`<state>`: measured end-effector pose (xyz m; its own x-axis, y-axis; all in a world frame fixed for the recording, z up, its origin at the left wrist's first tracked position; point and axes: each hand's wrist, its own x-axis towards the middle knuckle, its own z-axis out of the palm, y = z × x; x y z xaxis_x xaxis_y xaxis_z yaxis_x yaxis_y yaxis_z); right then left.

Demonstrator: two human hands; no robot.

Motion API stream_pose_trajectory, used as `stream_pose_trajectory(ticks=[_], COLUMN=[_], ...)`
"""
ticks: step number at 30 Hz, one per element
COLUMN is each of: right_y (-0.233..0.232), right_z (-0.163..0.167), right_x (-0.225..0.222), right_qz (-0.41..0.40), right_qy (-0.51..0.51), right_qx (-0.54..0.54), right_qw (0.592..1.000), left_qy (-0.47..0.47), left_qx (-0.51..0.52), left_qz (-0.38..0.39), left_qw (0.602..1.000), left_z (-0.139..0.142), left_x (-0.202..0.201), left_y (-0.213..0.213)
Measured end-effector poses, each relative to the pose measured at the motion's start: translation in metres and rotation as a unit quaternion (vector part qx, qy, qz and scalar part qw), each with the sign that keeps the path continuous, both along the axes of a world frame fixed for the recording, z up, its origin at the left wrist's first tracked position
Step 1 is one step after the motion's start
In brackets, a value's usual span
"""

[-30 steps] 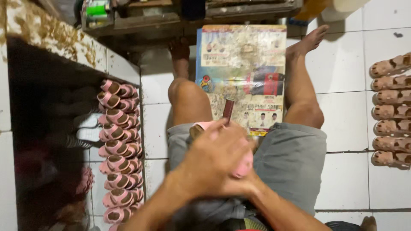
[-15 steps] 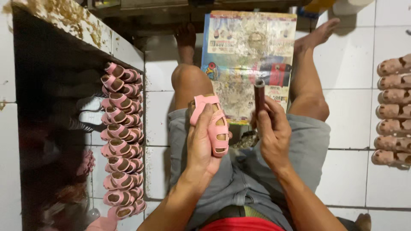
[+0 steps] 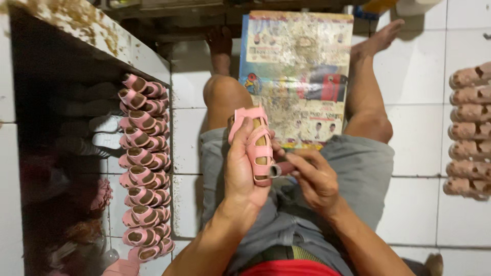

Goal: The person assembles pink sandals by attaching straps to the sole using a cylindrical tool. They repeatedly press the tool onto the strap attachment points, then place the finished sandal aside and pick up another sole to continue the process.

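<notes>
1. Left hand (image 3: 244, 168) clasped around a pink sandal (image 3: 257, 144), held upright above the lap.
2. Right hand (image 3: 316, 179) pinching the sandal's lower strap end.
3. White tiled floor (image 3: 414, 204); dirty printed sheet (image 3: 299, 76) between the legs.
4. Rows of pink sandals (image 3: 142, 163) along the dark shelf edge at left, more (image 3: 469, 130) at right.

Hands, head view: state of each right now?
Left hand: closed around a pink sandal.
Right hand: fingers pinching at the sandal's buckle end; what it holds cannot be told.
</notes>
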<state>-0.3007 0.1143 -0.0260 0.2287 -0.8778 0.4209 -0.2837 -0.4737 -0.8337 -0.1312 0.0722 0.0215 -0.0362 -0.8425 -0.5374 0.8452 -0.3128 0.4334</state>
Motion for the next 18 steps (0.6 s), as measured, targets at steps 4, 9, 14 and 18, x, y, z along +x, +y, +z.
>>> stream_pose_trajectory(ticks=[4, 9, 14, 18], right_y=[0.01, 0.021, -0.001, 0.011], right_z=[0.0, -0.003, -0.008, 0.004], right_x=[-0.001, -0.009, -0.011, -0.008], right_qz=[-0.094, -0.011, 0.002, -0.069], right_qy=[-0.028, -0.005, -0.007, -0.006], right_qx=[0.042, -0.04, 0.016, 0.022], right_qw=[0.994, 0.999, 1.0, 0.997], left_qy=[-0.034, -0.039, -0.012, -0.04], left_qx=[-0.008, 0.021, 0.009, 0.0], left_qz=[-0.001, -0.001, -0.019, -0.003], left_qw=[0.999, 0.999, 1.0, 0.999], left_z=[0.003, 0.01, 0.012, 0.009], left_x=[0.001, -0.012, -0.001, -0.001], left_y=[-0.003, -0.002, 0.002, 0.001])
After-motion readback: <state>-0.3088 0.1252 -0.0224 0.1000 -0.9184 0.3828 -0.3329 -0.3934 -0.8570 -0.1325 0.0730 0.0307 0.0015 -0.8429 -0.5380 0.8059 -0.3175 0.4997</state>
